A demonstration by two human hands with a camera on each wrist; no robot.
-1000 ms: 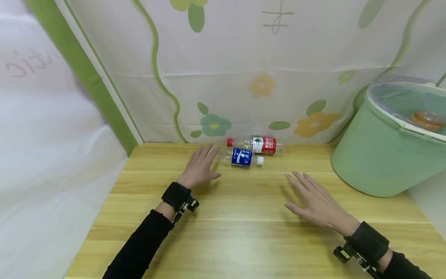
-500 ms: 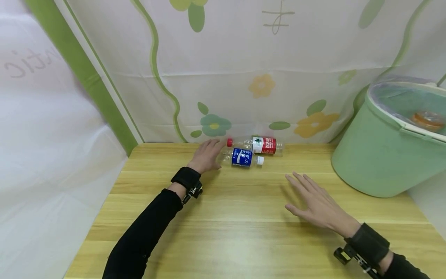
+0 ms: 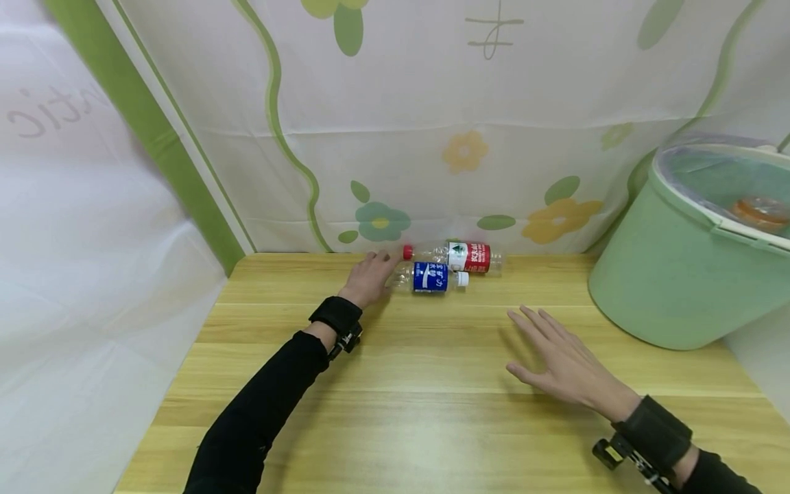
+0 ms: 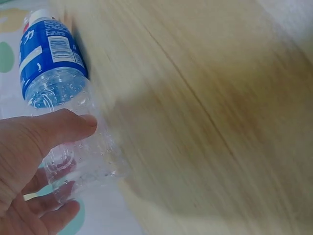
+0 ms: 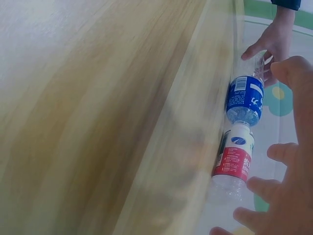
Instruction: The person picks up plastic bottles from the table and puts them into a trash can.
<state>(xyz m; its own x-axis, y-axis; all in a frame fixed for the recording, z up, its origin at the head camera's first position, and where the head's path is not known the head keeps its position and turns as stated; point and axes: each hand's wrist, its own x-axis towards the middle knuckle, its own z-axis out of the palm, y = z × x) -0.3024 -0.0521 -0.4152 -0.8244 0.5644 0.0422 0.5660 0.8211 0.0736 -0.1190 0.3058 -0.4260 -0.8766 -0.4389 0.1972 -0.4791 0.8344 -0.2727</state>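
A clear plastic bottle with a blue label and white cap (image 3: pixel 430 277) lies on its side near the table's back edge. My left hand (image 3: pixel 367 280) grips its base end; in the left wrist view the thumb (image 4: pixel 73 126) lies across one side and the fingers (image 4: pixel 61 215) curl round the other. Just behind lies a second clear bottle with a red-and-white label and red cap (image 3: pixel 470 257). My right hand (image 3: pixel 564 367) is held over the table with its fingers spread, holding nothing, to the right of both bottles.
A light green bin (image 3: pixel 673 274) with a clear liner stands at the right; an orange-tinted plastic item (image 3: pixel 762 213) shows inside it. A floral-printed white cloth (image 3: pixel 395 103) hangs behind the wooden table (image 3: pixel 407 412).
My left hand has moved right and its fingers have closed on the base of the blue-labelled bottle, which has shifted very slightly. The right hand has stayed nearly still.
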